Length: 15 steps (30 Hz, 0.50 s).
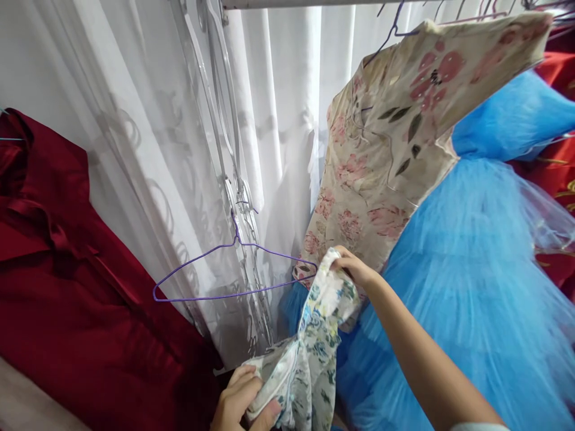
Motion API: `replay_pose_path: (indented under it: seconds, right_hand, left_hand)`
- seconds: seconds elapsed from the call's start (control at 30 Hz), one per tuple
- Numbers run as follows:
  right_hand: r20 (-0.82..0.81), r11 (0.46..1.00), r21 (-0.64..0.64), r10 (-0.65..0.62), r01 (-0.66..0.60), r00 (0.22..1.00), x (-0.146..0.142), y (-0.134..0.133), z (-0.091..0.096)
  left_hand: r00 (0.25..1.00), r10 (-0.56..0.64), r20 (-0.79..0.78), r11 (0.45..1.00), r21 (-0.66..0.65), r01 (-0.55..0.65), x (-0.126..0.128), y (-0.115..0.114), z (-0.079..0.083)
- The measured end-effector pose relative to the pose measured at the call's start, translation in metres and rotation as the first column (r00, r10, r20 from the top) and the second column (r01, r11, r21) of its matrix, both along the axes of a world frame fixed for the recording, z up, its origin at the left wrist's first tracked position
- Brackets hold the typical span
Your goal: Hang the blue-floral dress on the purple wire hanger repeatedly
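Observation:
A white garment with a blue, green and yellow floral print (320,335) hangs between my two hands. My right hand (353,266) pinches its upper edge near the right end of a purple wire hanger (233,296). Lower down, my left hand (242,398) grips the left part of the same garment, thumb in front and fingers behind. The hanger is hooked on a white ornate metal stand (224,137). Its right tip meets the upper edge of the floral garment; whether it goes inside the fabric, I cannot tell.
A cream blouse with pink flowers (359,173) hangs at the upper right from a rail (296,5). Beside it is a blue tulle dress (453,287). Dark red clothing (81,287) hangs at the left. A white curtain (287,102) covers the back.

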State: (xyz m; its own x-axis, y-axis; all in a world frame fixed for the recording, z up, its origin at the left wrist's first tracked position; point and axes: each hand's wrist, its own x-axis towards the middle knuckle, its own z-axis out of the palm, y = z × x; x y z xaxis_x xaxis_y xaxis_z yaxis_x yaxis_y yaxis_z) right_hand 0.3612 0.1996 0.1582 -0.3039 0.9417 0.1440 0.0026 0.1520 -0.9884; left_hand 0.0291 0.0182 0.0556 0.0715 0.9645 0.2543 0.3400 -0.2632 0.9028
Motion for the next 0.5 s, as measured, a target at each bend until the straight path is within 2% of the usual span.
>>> replay_pose_path:
  seconds: [0.13,0.23,0.3,0.33,0.43,0.5]
  right_hand:
    - [0.015,0.994,-0.044,0.096,-0.096,0.995,-0.044,0.044,0.035]
    - [0.023,0.94,-0.112,0.327,-0.323,0.945,-0.076,0.051,0.045]
    - [0.003,0.883,-0.113,0.459,-0.456,0.888,-0.088,0.047,0.047]
    - [-0.009,0.87,-0.101,0.483,-0.482,0.875,-0.091,0.044,0.046]
    - [-0.034,0.874,-0.09,0.476,-0.477,0.879,-0.091,0.035,0.047]
    - [-0.019,0.873,-0.094,0.478,-0.478,0.878,-0.088,0.031,0.049]
  left_hand:
    - [1.0,-0.007,0.001,0.992,0.123,0.007,0.003,0.001,0.036]
    - [0.997,0.062,-0.053,0.983,0.175,-0.052,-0.024,0.004,0.053]
    - [0.99,0.117,-0.074,0.983,0.153,-0.105,-0.054,0.007,0.055]
    - [0.987,0.139,-0.081,0.985,0.115,-0.129,-0.07,0.009,0.053]
    - [0.971,0.204,-0.123,0.979,0.005,-0.204,-0.117,0.021,0.047]
    - [0.953,0.245,-0.176,0.968,-0.01,-0.251,-0.14,0.035,0.049]
